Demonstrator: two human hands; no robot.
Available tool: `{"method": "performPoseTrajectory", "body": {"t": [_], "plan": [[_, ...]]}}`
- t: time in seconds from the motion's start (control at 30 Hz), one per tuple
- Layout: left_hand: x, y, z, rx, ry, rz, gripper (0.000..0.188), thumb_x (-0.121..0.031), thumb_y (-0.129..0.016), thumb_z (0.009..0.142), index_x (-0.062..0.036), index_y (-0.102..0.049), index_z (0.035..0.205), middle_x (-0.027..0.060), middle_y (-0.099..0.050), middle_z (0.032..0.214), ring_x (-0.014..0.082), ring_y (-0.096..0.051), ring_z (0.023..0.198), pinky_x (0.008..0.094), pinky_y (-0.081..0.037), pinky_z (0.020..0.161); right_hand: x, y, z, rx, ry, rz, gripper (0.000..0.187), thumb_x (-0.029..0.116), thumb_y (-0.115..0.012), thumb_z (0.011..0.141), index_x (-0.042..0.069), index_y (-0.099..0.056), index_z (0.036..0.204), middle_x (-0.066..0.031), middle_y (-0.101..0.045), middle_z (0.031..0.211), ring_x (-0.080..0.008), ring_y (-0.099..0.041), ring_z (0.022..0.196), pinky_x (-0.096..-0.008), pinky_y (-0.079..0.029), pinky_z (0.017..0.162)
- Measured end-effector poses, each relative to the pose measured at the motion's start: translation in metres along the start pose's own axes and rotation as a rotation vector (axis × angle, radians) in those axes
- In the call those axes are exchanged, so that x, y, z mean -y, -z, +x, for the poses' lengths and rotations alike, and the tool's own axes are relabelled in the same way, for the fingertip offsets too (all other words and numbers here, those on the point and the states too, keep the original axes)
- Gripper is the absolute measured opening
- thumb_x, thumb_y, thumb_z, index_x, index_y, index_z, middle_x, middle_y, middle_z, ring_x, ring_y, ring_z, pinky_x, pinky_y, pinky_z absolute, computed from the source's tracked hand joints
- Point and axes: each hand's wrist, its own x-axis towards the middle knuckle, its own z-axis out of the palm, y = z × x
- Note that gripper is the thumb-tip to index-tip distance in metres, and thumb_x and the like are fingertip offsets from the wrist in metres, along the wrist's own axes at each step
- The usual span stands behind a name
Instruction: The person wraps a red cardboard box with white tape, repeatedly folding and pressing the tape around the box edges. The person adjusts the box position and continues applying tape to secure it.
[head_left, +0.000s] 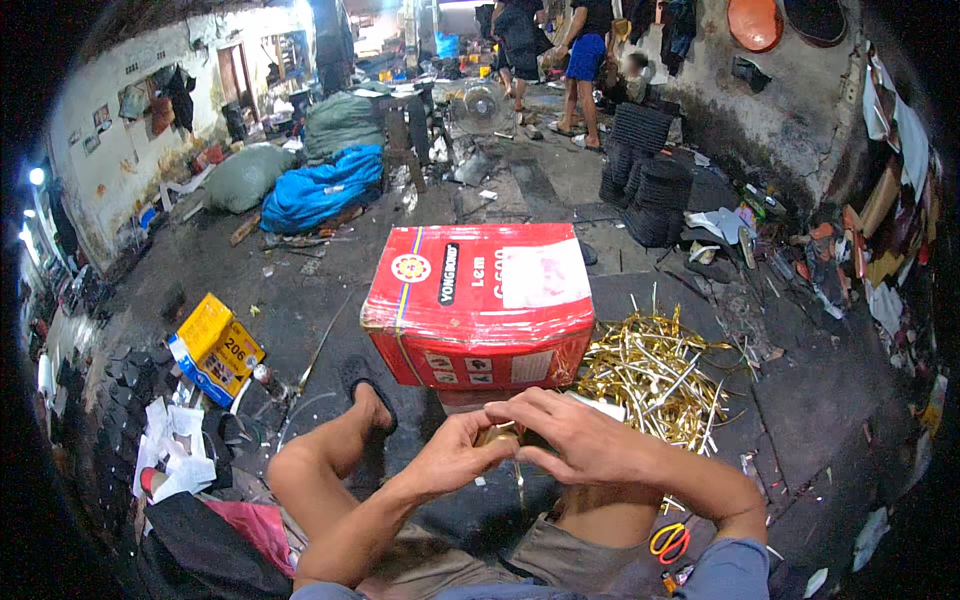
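Note:
Both my hands meet above my lap, just on the near side of a red cardboard box [480, 310]. Between the fingers shows a small gold-coloured strip [503, 433], mostly covered by them. My left hand [458, 455] pinches it with thumb and fingers. My right hand [570, 432] curls over its other side, fingers closed on it. A thin end seems to hang below the hands. Right of the box lies a tangled heap of shiny gold and silvery strips [665, 380]. Scissors with yellow and orange handles [669, 543] lie beside my right thigh.
A yellow and blue box [217, 348] and crumpled white paper [175, 445] lie to the left. Farther off are a blue sack [325, 190], grey-green sacks [248, 178], a fan [482, 107] and stacked black pieces [645, 180]. Other people [585, 65] stand at the back.

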Motion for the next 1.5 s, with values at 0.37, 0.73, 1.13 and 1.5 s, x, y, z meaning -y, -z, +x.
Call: {"method": "performPoseTrajectory", "body": {"t": [0.37, 0.73, 1.13, 1.5], "plan": [[-0.055, 0.022, -0.017, -0.023, -0.401, 0.859, 0.026, -0.030, -0.067, 0.100, -0.0041, -0.062, 0.106, 0.0207, -0.068, 0.077, 0.0412, -0.070, 0.074, 0.0496, -0.051, 0.066, 0.007, 0.019, 0.020, -0.217, -0.045, -0.076, 0.016, 0.022, -0.072, 0.092, 0.012, -0.074, 0.105, -0.0098, -0.071, 0.100, -0.0320, -0.073, 0.086, -0.0423, -0.058, 0.075], [-0.060, 0.002, 0.000, -0.140, -0.436, 1.218, 0.020, -0.024, -0.062, 0.100, -0.0057, -0.061, 0.094, 0.0216, -0.067, 0.073, 0.0434, -0.070, 0.071, 0.0523, -0.057, 0.063, -0.013, 0.008, 0.025, -0.550, -0.333, -0.084, 0.013, 0.024, -0.071, 0.080, 0.013, -0.078, 0.082, -0.0086, -0.075, 0.081, -0.0264, -0.075, 0.075, -0.0403, -0.059, 0.072], [-0.104, 0.131, 0.009, 0.040, -0.154, 0.674, 0.022, -0.022, -0.064, 0.103, -0.0020, -0.069, 0.111, 0.0088, -0.074, 0.080, 0.0158, -0.073, 0.073, 0.0312, -0.056, 0.062, -0.069, 0.059, -0.007, -0.334, -0.453, 0.459, 0.024, 0.004, -0.066, 0.090, -0.003, -0.076, 0.111, -0.0108, -0.077, 0.092, -0.0156, -0.074, 0.077, -0.0314, -0.061, 0.073], [-0.115, 0.322, 0.052, -0.259, 0.174, 1.027, 0.023, -0.020, -0.070, 0.096, 0.0025, -0.074, 0.097, 0.0128, -0.076, 0.076, 0.0203, -0.074, 0.068, 0.0368, -0.058, 0.060, -0.168, 0.101, 0.064, -0.408, -0.563, 0.352, 0.022, 0.021, -0.077, 0.089, 0.001, -0.076, 0.098, -0.0087, -0.077, 0.085, -0.0137, -0.073, 0.073, -0.0282, -0.058, 0.066]]}}
